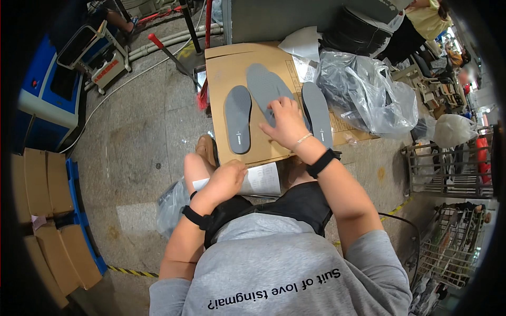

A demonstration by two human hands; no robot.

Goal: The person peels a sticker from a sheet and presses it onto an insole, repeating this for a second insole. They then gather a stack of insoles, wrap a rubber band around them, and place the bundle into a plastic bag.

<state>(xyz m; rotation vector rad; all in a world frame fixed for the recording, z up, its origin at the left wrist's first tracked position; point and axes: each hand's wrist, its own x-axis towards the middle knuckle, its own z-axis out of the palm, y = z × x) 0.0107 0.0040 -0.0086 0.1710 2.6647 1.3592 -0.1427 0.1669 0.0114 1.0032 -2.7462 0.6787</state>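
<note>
Three grey insoles lie on a cardboard sheet point(219, 66): a left insole point(238, 118), a larger middle one point(266, 84) set at a slant, and a right insole point(315, 108). White marking shows on the heels of the left and right ones. My right hand point(287, 124) is over the lower part of the middle insole, thumb apart from bent fingers, covering its heel. Closed at the cardboard's near edge, my left hand point(226, 178) pinches the top edge of a white paper sheet point(263, 180) with faint printing, which lies across my lap.
Crumpled clear plastic bags point(363, 89) lie right of the cardboard, beside a black bundle point(356, 31). Cartons point(47, 184) stand on a blue pallet at left. Wire carts point(448, 168) stand at right. A red-handled tool point(168, 55) is beyond the cardboard's left side.
</note>
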